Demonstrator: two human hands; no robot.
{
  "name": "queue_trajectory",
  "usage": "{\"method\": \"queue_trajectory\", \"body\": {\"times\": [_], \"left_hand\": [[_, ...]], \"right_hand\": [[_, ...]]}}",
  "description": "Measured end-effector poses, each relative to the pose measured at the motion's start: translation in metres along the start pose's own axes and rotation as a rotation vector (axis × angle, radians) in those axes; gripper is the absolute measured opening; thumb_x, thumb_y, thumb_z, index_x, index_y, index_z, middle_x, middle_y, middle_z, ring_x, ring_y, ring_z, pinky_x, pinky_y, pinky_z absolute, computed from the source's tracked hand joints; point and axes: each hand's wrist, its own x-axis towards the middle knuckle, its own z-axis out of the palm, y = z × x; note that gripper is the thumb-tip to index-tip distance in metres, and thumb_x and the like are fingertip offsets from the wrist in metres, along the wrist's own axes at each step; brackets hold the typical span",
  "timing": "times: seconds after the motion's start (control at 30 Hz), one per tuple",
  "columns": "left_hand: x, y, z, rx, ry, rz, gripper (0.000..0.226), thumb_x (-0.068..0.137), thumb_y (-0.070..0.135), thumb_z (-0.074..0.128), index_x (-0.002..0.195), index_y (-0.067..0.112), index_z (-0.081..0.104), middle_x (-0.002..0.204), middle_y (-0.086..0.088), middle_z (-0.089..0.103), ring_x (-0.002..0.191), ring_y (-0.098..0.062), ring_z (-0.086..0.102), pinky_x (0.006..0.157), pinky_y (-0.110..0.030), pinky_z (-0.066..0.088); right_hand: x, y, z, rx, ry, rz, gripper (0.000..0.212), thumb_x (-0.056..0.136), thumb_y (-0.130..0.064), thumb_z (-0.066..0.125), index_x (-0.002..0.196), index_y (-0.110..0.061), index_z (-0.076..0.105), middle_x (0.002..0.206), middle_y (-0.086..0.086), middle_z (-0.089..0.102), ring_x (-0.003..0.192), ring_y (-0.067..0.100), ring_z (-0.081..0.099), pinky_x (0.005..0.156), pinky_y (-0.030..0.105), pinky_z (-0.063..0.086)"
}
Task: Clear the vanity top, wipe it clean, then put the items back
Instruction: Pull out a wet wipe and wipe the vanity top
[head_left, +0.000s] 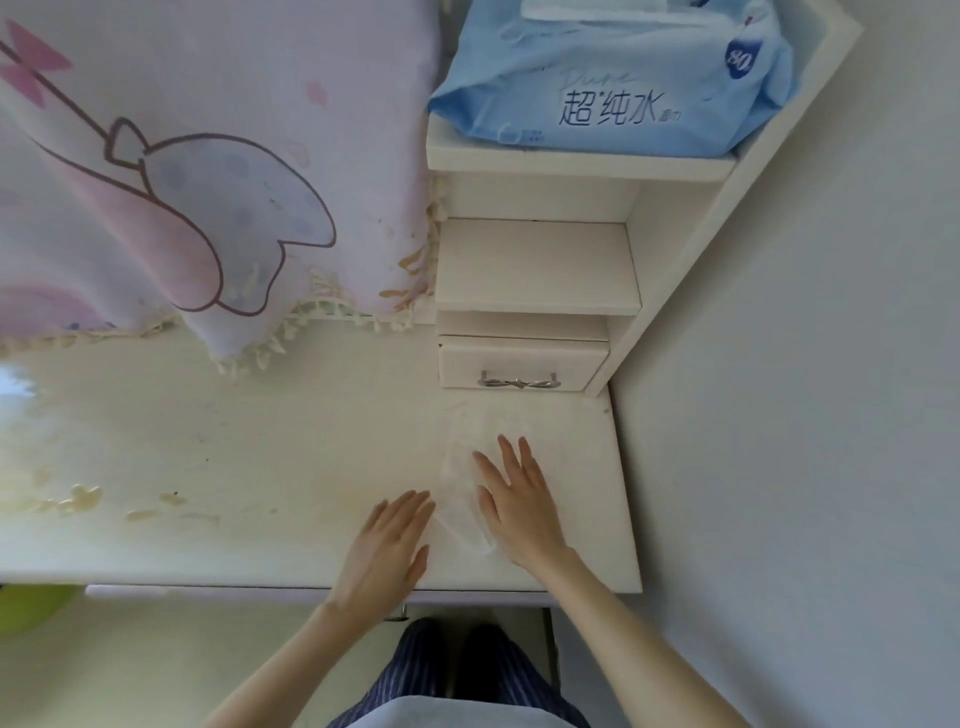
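Note:
A white wet wipe (460, 480) lies spread on the cream vanity top (270, 431) near its right end. My right hand (517, 501) rests flat on the wipe with straight fingers. Just left of the wipe, my left hand (387, 553) lies flat on the vanity top, its fingertips at the wipe's edge. Yellowish stains (78, 499) mark the vanity top at the left.
A blue pack of wet wipes (613, 78) sits on the top shelf of the white side unit (535, 265), above a small drawer (519, 364). A pink cartoon cloth (208, 171) with tassels hangs over the back. A wall stands at the right.

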Motion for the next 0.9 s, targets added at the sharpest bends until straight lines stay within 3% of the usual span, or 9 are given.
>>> {"method": "queue_trajectory", "body": {"times": [0.07,0.13,0.2,0.27,0.37,0.5,0.73,0.9], "left_hand": [[-0.014,0.011,0.013,-0.027,-0.015,0.032,0.044,0.088,0.025,0.035,0.120,0.007,0.060,0.126,-0.008,0.060,0.115,-0.025,0.057,0.105,-0.034,0.026],[-0.029,0.018,0.024,-0.062,-0.039,0.038,0.046,0.096,0.024,0.024,0.123,0.008,0.057,0.130,-0.007,0.057,0.120,-0.024,0.052,0.110,-0.032,0.019],[-0.045,0.022,0.036,-0.111,-0.052,0.025,0.053,0.097,0.026,0.014,0.126,0.009,0.055,0.134,-0.006,0.053,0.126,-0.024,0.047,0.112,-0.030,0.014],[-0.056,0.025,0.045,-0.123,-0.074,0.022,0.053,0.098,0.027,0.014,0.130,0.009,0.052,0.140,-0.006,0.047,0.133,-0.024,0.035,0.112,-0.031,0.014],[-0.063,0.025,0.051,-0.072,-0.096,0.039,0.051,0.099,0.028,0.014,0.137,0.010,0.042,0.147,-0.006,0.035,0.139,-0.024,0.021,0.112,-0.035,0.016],[-0.065,0.025,0.057,-0.053,-0.078,0.029,0.051,0.099,0.027,0.013,0.139,0.009,0.038,0.149,-0.007,0.032,0.140,-0.024,0.018,0.112,-0.038,0.015],[-0.065,0.024,0.058,-0.062,-0.023,0.079,0.047,0.092,0.021,0.035,0.138,0.008,0.041,0.147,-0.009,0.034,0.140,-0.025,0.020,0.113,-0.039,0.016],[-0.074,0.017,0.050,-0.101,0.000,0.059,0.046,0.097,0.020,0.021,0.138,0.007,0.038,0.146,-0.009,0.035,0.139,-0.025,0.024,0.112,-0.040,0.019]], "right_hand": [[0.019,-0.008,0.020,-0.076,-0.049,0.075,0.069,0.091,-0.054,-0.008,0.148,-0.025,0.019,0.156,0.014,0.006,0.141,0.039,-0.006,0.114,0.049,-0.001],[0.033,-0.013,0.039,-0.131,-0.065,0.142,0.058,0.094,-0.049,0.013,0.144,-0.026,0.031,0.152,0.018,0.023,0.138,0.046,0.009,0.111,0.059,0.005],[0.043,-0.011,0.051,-0.161,-0.056,0.150,0.054,0.091,-0.046,0.024,0.140,-0.027,0.038,0.148,0.017,0.033,0.136,0.047,0.019,0.106,0.061,0.009],[0.050,-0.002,0.048,-0.201,-0.070,0.114,0.055,0.091,-0.048,0.020,0.142,-0.032,0.034,0.151,0.013,0.029,0.138,0.044,0.016,0.107,0.061,0.005],[0.055,0.024,0.037,-0.264,-0.056,0.097,0.059,0.088,-0.051,0.005,0.145,-0.040,0.015,0.157,0.003,0.008,0.142,0.037,-0.004,0.107,0.064,-0.007],[0.030,0.048,0.038,-0.278,-0.020,0.155,0.054,0.091,-0.052,0.015,0.144,-0.041,0.021,0.155,0.011,0.017,0.139,0.046,0.004,0.102,0.072,0.003],[-0.003,0.029,0.057,-0.303,-0.008,0.026,0.056,0.094,-0.057,0.006,0.145,-0.038,0.020,0.154,0.017,0.016,0.137,0.050,0.003,0.104,0.069,0.005],[0.000,0.002,0.069,-0.328,-0.002,-0.192,0.056,0.092,-0.054,0.027,0.145,-0.038,0.018,0.153,0.018,0.017,0.137,0.052,0.007,0.103,0.069,0.011]]}}
